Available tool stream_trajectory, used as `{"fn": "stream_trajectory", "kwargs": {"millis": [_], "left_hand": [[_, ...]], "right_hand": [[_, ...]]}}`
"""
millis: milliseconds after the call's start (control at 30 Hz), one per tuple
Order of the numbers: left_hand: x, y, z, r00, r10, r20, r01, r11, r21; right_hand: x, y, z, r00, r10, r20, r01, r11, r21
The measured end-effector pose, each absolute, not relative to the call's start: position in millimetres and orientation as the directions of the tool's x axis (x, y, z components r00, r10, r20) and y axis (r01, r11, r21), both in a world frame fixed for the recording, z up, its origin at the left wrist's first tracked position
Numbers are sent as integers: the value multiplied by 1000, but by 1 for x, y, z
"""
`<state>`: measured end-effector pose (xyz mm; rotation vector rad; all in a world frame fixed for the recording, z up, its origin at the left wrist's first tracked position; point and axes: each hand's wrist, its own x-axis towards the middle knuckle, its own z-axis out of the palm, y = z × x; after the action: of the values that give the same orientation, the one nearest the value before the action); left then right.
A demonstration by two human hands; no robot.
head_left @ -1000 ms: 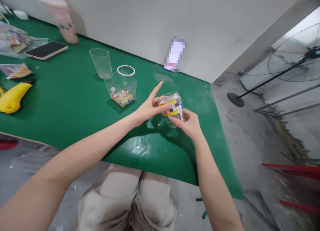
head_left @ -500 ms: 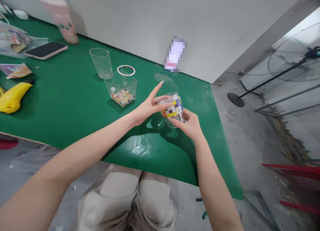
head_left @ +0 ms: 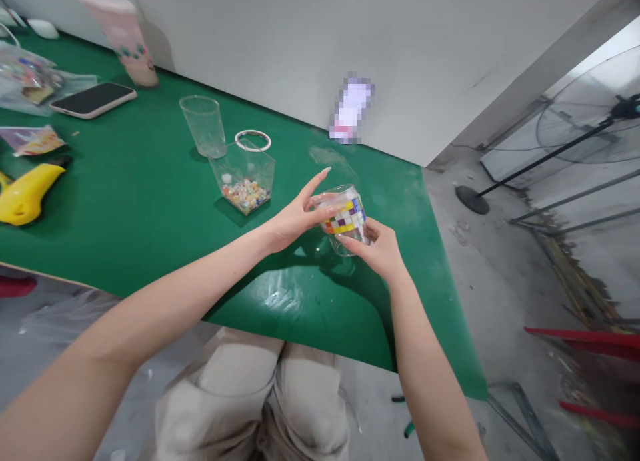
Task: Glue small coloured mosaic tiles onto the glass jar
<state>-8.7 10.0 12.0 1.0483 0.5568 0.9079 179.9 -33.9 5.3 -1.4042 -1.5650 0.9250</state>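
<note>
Two-handed hold noted: your left hand (head_left: 293, 222) (one finger raised) and right hand (head_left: 384, 249) clamp the tiled cup (head_left: 353, 213) right of the bead tub (head_left: 265, 166); likely light, stiff, slippery and crackable, best gripped at its bare lower end.

The trousers (head_left: 240, 389) are loose, creased and beige; beyond them, left hand (head_left: 303, 214) and right hand (head_left: 383, 250) have long, tapered nails (head_left: 327, 170).
</note>
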Motion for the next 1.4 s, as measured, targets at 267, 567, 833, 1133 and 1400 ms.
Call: {"fn": "stream_trajectory", "kwargs": {"millis": [267, 567, 833, 1133, 1400], "left_hand": [[-8, 11, 9, 523, 852, -14, -326, 215, 921], [-10, 12, 11, 477, 878, 36, -351, 153, 924], [-12, 14, 10, 465, 884, 51, -269, 87, 959], [-20, 18, 22, 321, 877, 356, 37, -388, 921], [-31, 18, 37, 338, 815, 471, 138, -538, 832]], "right_hand": [[179, -33, 4, -65, 993, 98, 432, 117, -894], [178, -35, 8, -29, 995, 99, 334, 103, -937], [181, -36, 11, -42, 996, 73, 370, 83, -925], [189, -37, 18, -33, 999, 20, 326, 30, -945], [193, -39, 23, -10, 1000, 21, 329, 23, -944]]}}
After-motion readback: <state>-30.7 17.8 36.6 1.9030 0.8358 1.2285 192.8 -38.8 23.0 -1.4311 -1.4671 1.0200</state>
